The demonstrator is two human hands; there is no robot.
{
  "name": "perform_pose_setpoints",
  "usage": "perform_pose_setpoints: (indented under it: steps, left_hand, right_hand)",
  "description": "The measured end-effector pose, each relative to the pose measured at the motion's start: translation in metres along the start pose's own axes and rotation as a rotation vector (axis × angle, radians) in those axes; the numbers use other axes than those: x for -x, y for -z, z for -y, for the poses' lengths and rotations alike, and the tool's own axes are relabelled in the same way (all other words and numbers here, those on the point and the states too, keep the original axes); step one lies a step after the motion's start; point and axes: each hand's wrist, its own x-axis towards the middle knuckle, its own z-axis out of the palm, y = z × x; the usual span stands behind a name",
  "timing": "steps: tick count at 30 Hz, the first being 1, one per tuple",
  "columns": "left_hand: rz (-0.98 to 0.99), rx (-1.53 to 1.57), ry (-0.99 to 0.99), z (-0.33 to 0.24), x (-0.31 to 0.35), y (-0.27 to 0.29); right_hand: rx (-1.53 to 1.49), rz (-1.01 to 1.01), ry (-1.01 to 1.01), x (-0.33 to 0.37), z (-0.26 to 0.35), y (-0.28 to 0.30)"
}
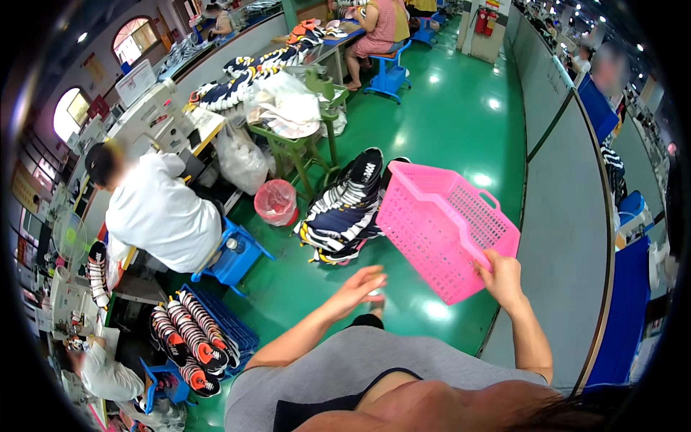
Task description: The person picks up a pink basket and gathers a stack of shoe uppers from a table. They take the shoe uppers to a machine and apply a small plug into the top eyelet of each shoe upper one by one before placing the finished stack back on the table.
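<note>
The right hand (502,277) grips the pink perforated plastic basket (417,227); the left hand (356,290) — fingers loosely apart — is near stacked striped shoe uppers (338,209) bearing white lettering (369,167).

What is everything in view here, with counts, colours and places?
Basket: 1, pink, tilted, before the person
Shoe-piece pile: 1, navy and white, floor, left of basket
Waste bin: 1, pink, floor, left of pile
Crate: 1, dark blue, lower left
Striped stacks: several, black, white, orange, at crate
Stools: at least 3, blue, left and far
Stand: 1, green, beyond pile
Fire extinguishers: 2, red, far end
Partition: grey, right
Co-workers: several, clothing varied, mostly left and far
Left hand: 1, bare, near pile
Right hand: 1, bare, gripping basket's rim
</note>
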Motion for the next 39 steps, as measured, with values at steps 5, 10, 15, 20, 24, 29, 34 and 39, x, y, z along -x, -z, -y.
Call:
perform_pose_setpoints:
  steps: [5, 10, 15, 20, 24, 29, 34, 39]
  left_hand:
    - [0.145, 0.426, 0.216, -0.036, -0.224, -0.059]
    - [0.293, 0.49, 0.512, -0.094, -0.421, -0.138]
    - [0.217, 0.541, 0.739, -0.134, -0.606, -0.189]
    - [0.233, 0.608, 0.611, -0.199, -0.787, -0.182]
    - [-0.101, 0.609, 0.519, -0.248, -0.876, -0.167]
    - [-0.356, 0.674, 0.199, -0.317, -0.953, -0.109]
    - [-0.608, 0.815, 0.022, -0.316, -1.065, -0.017]
    - [-0.8, 1.064, -0.099, -0.297, -1.187, 0.064]
  right_hand:
    - [0.292, 0.013, -0.032, -0.099, -0.118, 0.014]
    - [0.325, 0.07, -0.138, -0.183, -0.226, 0.052]
    - [0.348, 0.085, -0.158, -0.301, -0.342, 0.079]
    - [0.314, 0.168, 0.077, -0.472, -0.48, 0.046]
    - [0.25, 0.317, 0.259, -0.631, -0.523, 0.052]
    - [0.146, 0.446, 0.595, -0.819, -0.537, 0.003]
    - [0.196, 0.721, 0.917, -0.984, -0.544, -0.063]
    - [-0.315, 0.495, 0.977, -1.101, -0.589, -0.056]
